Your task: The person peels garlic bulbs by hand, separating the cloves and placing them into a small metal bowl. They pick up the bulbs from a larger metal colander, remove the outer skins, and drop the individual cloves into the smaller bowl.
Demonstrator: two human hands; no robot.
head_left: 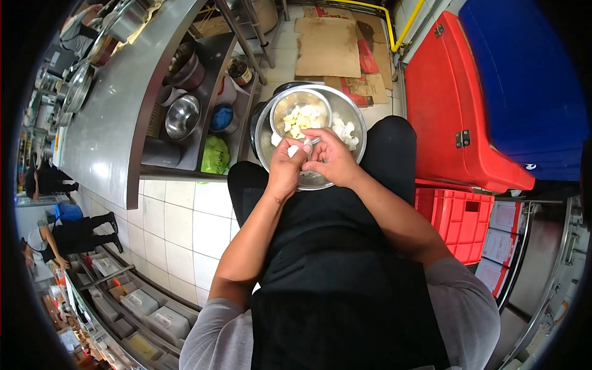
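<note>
Left hand [285, 169], right hand [333, 159] on 1 white piece [294, 150] above bowl [361, 132]

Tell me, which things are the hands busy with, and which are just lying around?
In use: left hand, right hand, the small white piece pinched between them, the large round steel bowl, the smaller round steel bowl inside it, the pale white chunks in both.
Lying about: red plastic crate, flat brown cardboard on the floor, green bag on the shelf, long steel counter.
</note>
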